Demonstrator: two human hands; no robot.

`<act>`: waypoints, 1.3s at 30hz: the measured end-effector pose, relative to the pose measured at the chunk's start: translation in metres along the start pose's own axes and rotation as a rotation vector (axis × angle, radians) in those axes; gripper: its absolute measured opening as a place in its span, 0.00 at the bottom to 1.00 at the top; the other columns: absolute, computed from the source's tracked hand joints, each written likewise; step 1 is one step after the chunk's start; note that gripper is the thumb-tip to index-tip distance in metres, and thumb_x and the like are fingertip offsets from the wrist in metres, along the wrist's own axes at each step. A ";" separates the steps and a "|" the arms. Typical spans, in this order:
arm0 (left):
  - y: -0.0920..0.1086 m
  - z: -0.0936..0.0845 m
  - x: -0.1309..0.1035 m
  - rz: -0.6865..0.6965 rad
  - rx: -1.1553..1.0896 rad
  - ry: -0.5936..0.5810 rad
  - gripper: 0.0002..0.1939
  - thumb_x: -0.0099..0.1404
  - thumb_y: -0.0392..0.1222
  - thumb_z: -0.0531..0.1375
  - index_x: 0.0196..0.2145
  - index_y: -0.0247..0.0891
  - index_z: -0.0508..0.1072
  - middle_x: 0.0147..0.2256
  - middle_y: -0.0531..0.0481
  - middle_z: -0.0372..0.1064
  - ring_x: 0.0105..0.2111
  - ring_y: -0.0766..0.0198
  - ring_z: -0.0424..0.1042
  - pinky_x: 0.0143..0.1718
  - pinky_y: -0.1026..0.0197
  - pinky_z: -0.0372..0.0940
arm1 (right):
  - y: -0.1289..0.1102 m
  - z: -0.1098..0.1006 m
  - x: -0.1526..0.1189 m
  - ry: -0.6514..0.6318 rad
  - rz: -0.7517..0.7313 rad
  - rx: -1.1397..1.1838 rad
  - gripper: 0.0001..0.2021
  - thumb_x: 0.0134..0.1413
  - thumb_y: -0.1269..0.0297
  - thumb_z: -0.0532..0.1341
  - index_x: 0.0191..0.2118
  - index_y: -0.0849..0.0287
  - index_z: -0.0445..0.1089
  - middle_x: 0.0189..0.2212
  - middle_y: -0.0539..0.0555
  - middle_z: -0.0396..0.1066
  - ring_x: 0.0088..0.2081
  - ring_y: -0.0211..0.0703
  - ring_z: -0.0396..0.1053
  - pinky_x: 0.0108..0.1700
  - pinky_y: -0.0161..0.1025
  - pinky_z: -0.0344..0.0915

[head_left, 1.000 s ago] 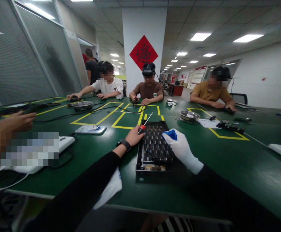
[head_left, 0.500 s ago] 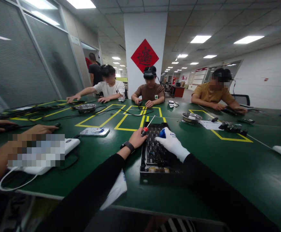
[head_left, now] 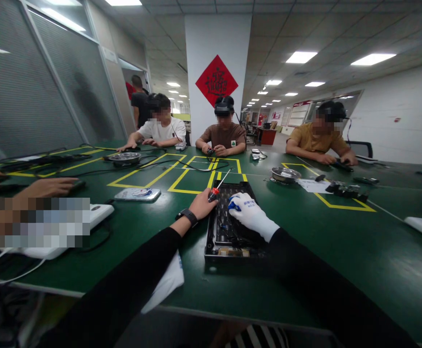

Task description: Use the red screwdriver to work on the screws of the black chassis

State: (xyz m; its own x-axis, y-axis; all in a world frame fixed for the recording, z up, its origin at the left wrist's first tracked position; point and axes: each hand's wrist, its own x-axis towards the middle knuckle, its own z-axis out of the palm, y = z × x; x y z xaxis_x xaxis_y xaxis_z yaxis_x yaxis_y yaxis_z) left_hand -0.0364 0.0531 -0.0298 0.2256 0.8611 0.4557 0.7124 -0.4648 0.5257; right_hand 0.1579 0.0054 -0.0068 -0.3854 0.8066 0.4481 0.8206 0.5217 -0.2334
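My bare left hand [head_left: 202, 205], with a dark watch on its wrist, is closed round a screwdriver [head_left: 213, 193] with a red and black handle; its metal shaft points away and up to the right. That hand rests at the left edge of a shallow black device case [head_left: 228, 253] with rows of small parts inside. Over the right side of the case is my right hand [head_left: 249, 211], in a white glove with blue finger coating. Its fingers are curled down, and whatever they grip is hidden. The case lies flat on the green table [head_left: 305, 270].
A phone [head_left: 137, 194] lies left of my hands. Further left, a neighbour's hand [head_left: 56, 188] reaches over a white box [head_left: 102, 211] with a cable. A white glove [head_left: 169, 280] lies at the near edge. Metal bowls [head_left: 285, 175] and black parts [head_left: 348, 191] stand farther off; co-workers sit opposite.
My gloved right hand has shifted slightly left over the case, its fingers more curled. The left hand keeps its hold on the screwdriver. The whole view has shifted slightly.
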 end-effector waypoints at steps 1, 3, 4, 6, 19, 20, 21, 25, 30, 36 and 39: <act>0.001 0.000 0.000 0.003 0.001 0.007 0.07 0.55 0.42 0.57 0.31 0.38 0.62 0.27 0.52 0.65 0.28 0.63 0.65 0.28 0.64 0.56 | -0.001 -0.001 0.000 0.063 0.032 0.059 0.08 0.49 0.63 0.56 0.34 0.59 0.66 0.37 0.55 0.65 0.39 0.42 0.60 0.42 0.39 0.57; 0.003 -0.001 -0.001 0.018 0.006 0.046 0.07 0.55 0.41 0.57 0.30 0.38 0.62 0.26 0.53 0.64 0.27 0.64 0.65 0.28 0.65 0.56 | -0.003 -0.004 -0.001 0.166 0.111 0.209 0.07 0.50 0.63 0.53 0.33 0.59 0.64 0.30 0.52 0.65 0.32 0.39 0.61 0.35 0.37 0.59; 0.005 -0.002 -0.001 0.026 0.009 0.081 0.07 0.55 0.41 0.57 0.30 0.38 0.62 0.26 0.53 0.64 0.27 0.64 0.65 0.28 0.65 0.56 | -0.005 -0.006 -0.002 0.202 0.141 0.288 0.06 0.50 0.63 0.53 0.31 0.59 0.63 0.26 0.49 0.63 0.28 0.37 0.60 0.32 0.35 0.58; 0.009 -0.005 -0.002 0.041 0.003 0.162 0.07 0.56 0.42 0.57 0.30 0.38 0.62 0.26 0.53 0.63 0.27 0.64 0.64 0.28 0.65 0.56 | -0.007 -0.009 -0.003 0.259 0.174 0.428 0.06 0.48 0.62 0.54 0.28 0.59 0.61 0.22 0.46 0.61 0.25 0.35 0.59 0.29 0.34 0.57; 0.047 -0.014 -0.015 0.236 -0.447 0.039 0.11 0.56 0.42 0.58 0.36 0.36 0.63 0.31 0.52 0.68 0.30 0.66 0.67 0.35 0.64 0.61 | -0.012 -0.013 -0.003 0.266 0.086 0.559 0.11 0.42 0.63 0.61 0.35 0.59 0.63 0.26 0.48 0.66 0.28 0.37 0.65 0.33 0.35 0.62; 0.047 -0.013 -0.015 0.243 -0.454 0.039 0.10 0.57 0.42 0.58 0.35 0.36 0.63 0.30 0.53 0.68 0.30 0.67 0.67 0.35 0.64 0.61 | -0.011 -0.013 -0.003 0.258 0.073 0.522 0.13 0.42 0.63 0.60 0.38 0.58 0.64 0.28 0.49 0.68 0.30 0.38 0.66 0.35 0.36 0.63; 0.047 -0.012 -0.015 0.248 -0.453 0.044 0.10 0.56 0.42 0.58 0.35 0.36 0.63 0.30 0.53 0.68 0.30 0.67 0.67 0.35 0.65 0.61 | -0.011 -0.013 -0.003 0.254 0.064 0.478 0.16 0.43 0.63 0.61 0.41 0.58 0.64 0.31 0.50 0.69 0.32 0.40 0.67 0.37 0.38 0.63; 0.045 -0.010 -0.014 0.249 -0.400 0.058 0.10 0.56 0.42 0.59 0.33 0.36 0.63 0.29 0.54 0.66 0.28 0.68 0.65 0.32 0.65 0.60 | -0.007 -0.014 -0.003 0.235 0.052 0.259 0.28 0.44 0.62 0.61 0.53 0.53 0.58 0.43 0.54 0.69 0.42 0.47 0.68 0.45 0.42 0.62; 0.047 -0.010 -0.015 0.260 -0.331 0.069 0.10 0.56 0.44 0.58 0.31 0.36 0.62 0.26 0.55 0.62 0.26 0.69 0.61 0.29 0.66 0.57 | -0.009 -0.017 -0.004 0.182 0.064 0.027 0.30 0.48 0.59 0.59 0.58 0.53 0.53 0.43 0.55 0.70 0.42 0.49 0.69 0.43 0.42 0.63; 0.049 -0.008 -0.016 0.297 -0.325 0.047 0.09 0.57 0.42 0.57 0.34 0.36 0.62 0.29 0.54 0.64 0.29 0.67 0.63 0.33 0.65 0.58 | -0.014 -0.018 -0.004 0.099 0.026 -0.124 0.30 0.48 0.61 0.59 0.58 0.53 0.52 0.46 0.56 0.69 0.44 0.49 0.69 0.46 0.41 0.62; 0.048 -0.006 -0.015 0.310 -0.314 0.050 0.08 0.57 0.42 0.57 0.34 0.36 0.62 0.30 0.53 0.64 0.30 0.67 0.63 0.34 0.65 0.59 | -0.014 -0.018 -0.003 0.098 0.022 -0.105 0.30 0.48 0.61 0.59 0.59 0.54 0.52 0.47 0.57 0.68 0.44 0.49 0.68 0.46 0.42 0.61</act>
State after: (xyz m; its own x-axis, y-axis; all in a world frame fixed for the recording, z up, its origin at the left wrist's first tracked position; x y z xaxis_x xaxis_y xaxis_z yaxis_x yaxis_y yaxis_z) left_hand -0.0099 0.0162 -0.0069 0.3584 0.6638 0.6564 0.3778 -0.7461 0.5483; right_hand 0.1552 -0.0096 0.0101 -0.3276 0.7840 0.5273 0.8701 0.4678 -0.1550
